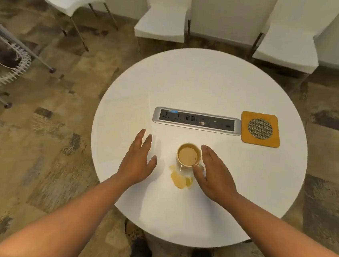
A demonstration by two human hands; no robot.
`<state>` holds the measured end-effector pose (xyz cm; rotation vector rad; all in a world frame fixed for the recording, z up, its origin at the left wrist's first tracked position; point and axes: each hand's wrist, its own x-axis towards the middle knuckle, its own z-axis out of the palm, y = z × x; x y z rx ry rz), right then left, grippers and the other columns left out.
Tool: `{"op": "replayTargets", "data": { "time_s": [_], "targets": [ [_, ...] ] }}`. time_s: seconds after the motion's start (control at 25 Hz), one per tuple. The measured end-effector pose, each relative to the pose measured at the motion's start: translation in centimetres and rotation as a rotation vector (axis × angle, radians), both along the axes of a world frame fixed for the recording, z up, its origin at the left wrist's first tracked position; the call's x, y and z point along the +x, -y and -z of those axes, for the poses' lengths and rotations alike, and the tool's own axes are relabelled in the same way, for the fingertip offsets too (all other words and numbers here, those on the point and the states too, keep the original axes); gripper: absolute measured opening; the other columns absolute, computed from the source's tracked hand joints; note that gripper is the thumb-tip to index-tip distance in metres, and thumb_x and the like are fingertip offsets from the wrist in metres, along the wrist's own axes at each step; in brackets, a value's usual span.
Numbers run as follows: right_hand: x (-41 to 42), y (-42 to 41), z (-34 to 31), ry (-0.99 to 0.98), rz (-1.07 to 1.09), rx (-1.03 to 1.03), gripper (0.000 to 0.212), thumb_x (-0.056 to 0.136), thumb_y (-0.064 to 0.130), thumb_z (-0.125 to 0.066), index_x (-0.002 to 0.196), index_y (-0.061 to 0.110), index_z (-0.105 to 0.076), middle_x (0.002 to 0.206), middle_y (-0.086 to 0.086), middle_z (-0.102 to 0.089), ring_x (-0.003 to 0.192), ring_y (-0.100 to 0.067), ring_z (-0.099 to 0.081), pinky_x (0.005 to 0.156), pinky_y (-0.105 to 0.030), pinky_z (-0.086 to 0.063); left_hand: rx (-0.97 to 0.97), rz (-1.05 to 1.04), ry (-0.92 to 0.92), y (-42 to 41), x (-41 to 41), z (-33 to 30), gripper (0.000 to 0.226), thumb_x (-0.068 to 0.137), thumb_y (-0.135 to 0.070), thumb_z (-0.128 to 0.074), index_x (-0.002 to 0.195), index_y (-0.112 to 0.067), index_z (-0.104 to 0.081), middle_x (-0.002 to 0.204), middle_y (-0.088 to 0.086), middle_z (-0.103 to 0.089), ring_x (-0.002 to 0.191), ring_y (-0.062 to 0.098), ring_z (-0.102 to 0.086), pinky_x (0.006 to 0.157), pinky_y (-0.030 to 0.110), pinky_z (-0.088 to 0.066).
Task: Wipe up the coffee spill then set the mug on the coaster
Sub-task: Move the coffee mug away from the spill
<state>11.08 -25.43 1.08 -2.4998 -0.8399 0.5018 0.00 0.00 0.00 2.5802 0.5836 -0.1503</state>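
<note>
Mug (pixel 188 156): small glass cup, pretty much full of milky tan coffee, sitting upright on the near half of the round white table (pixel 190 84). You can see through the glass at the base.
Spill (pixel 181 179): yellowish-brown coffee puddle right at the near-left foot of the mug, a couple of blobs run together, still wet on the tabletop.
Coaster (pixel 260 129): square, orange-tan, rounded corners, with a grey mesh-looking circle in the middle. It's off to the right of the mug, well apart, just beside the right end of the power strip.
Right hand (pixel 214 175): fingers straight and spread loose, holding nothing, right beside the mug with the thumb at the handle side; can't tell if it's actually touching.
Left hand (pixel 138 160): flat and wide open over the table, left of the mug and spill, nothing in it.
Power strip (pixel 196 121): silver recessed socket panel mid-table.
Chairs (pixel 163 23): white ones behind the table.
</note>
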Motion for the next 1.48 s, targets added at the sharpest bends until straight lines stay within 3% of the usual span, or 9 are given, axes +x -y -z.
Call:
{"op": "replayTargets", "data": {
  "time_s": [0.12,0.24,0.48,0.68,0.88,1.08,1.24,1.36,1.48],
  "targets": [
    [0.0,0.3,1.5,-0.070,0.077,-0.024,0.065,0.100,0.047,-0.047,0.155,0.017,-0.029,0.158,-0.004,-0.040,0.141,-0.024,-0.041,0.110,-0.037,-0.038,0.016,-0.034,-0.120,-0.9,-0.4,1.5,0.073,0.101,-0.042,-0.052,0.162,-0.014,-0.024,0.173,0.009,-0.007,0.158,0.030,-0.013,0.124,0.042,-0.022],
    [-0.3,0.6,2.5,-0.097,0.116,0.002,0.046,0.099,0.042,-0.050,0.139,0.019,-0.048,0.136,-0.006,-0.060,0.120,-0.026,-0.057,0.090,-0.039,-0.049,0.024,-0.042,-0.209,-1.6,-0.8,2.8,0.070,0.102,-0.042,-0.050,0.161,-0.010,-0.026,0.172,0.012,-0.012,0.158,0.031,-0.012,0.126,0.042,-0.017],
    [-0.2,0.8,3.5,-0.124,0.156,0.090,0.022,0.101,0.033,-0.050,0.114,0.023,-0.064,0.105,0.002,-0.069,0.093,-0.019,-0.061,0.074,-0.036,-0.049,0.012,-0.015,-0.251,-2.0,-0.9,4.1,0.065,0.103,-0.040,-0.049,0.158,-0.008,-0.034,0.170,0.013,-0.020,0.158,0.032,-0.014,0.126,0.042,-0.018],
    [0.3,0.8,4.1,-0.345,0.271,0.158,0.021,0.102,0.042,-0.050,0.098,0.032,-0.067,0.085,0.011,-0.068,0.076,-0.005,-0.059,0.066,-0.025,-0.043,-0.005,0.068,-0.280,-0.6,-0.5,4.9,0.057,0.103,-0.038,-0.051,0.152,-0.010,-0.045,0.166,0.011,-0.032,0.153,0.033,-0.025,0.122,0.042,-0.026],
    [0.8,0.6,4.3,-0.667,0.379,0.252,0.027,0.100,0.044,-0.051,0.086,0.026,-0.065,0.085,0.000,-0.069,0.078,-0.018,-0.061,0.078,-0.037,-0.049,0.149,0.158,-0.285,0.3,-0.3,5.3,0.043,0.099,-0.031,-0.051,0.136,-0.011,-0.060,0.158,0.004,-0.046,0.141,0.031,-0.040,0.111,0.037,-0.035],
    [0.9,0.7,4.9,-0.741,0.392,0.331,0.025,0.101,0.035,-0.055,0.085,0.020,-0.068,0.085,-0.001,-0.070,0.081,-0.016,-0.061,0.084,-0.039,-0.049,0.202,0.184,-0.264,1.0,0.3,4.9,0.037,0.094,-0.023,-0.052,0.124,-0.008,-0.068,0.149,0.001,-0.055,0.128,0.035,-0.049,0.099,0.039,-0.040],
    [0.3,1.3,5.4,-0.750,0.432,0.371,0.026,0.101,0.035,-0.055,0.090,0.016,-0.069,0.098,-0.012,-0.072,0.098,-0.035,-0.065,0.096,-0.048,-0.051,-0.127,0.132,-0.114,2.9,2.0,4.0,0.040,0.095,-0.013,-0.056,0.134,-0.012,-0.064,0.144,0.004,-0.060,0.127,0.035,-0.053,0.106,0.044,-0.042],
    [-0.1,2.6,5.4,-0.762,0.490,0.431,0.023,0.101,0.035,-0.056,0.090,0.020,-0.070,0.099,-0.012,-0.072,0.091,-0.024,-0.065,0.098,-0.047,-0.050,-0.365,-0.004,-0.017,5.1,4.2,3.0,0.043,0.093,-0.005,-0.057,0.134,-0.013,-0.064,0.140,0.004,-0.063,0.131,0.026,-0.053,0.111,0.038,-0.041],
    [-0.1,3.9,4.8,-0.782,0.566,0.507,0.020,0.100,0.033,-0.058,0.093,0.020,-0.072,0.094,-0.010,-0.072,0.090,-0.017,-0.062,0.099,-0.047,-0.050,-0.523,-0.123,0.008,7.3,5.7,2.2,0.043,0.091,0.002,-0.053,0.126,-0.018,-0.067,0.127,-0.006,-0.066,0.120,0.017,-0.055,0.101,0.029,-0.044]
  ]
}}
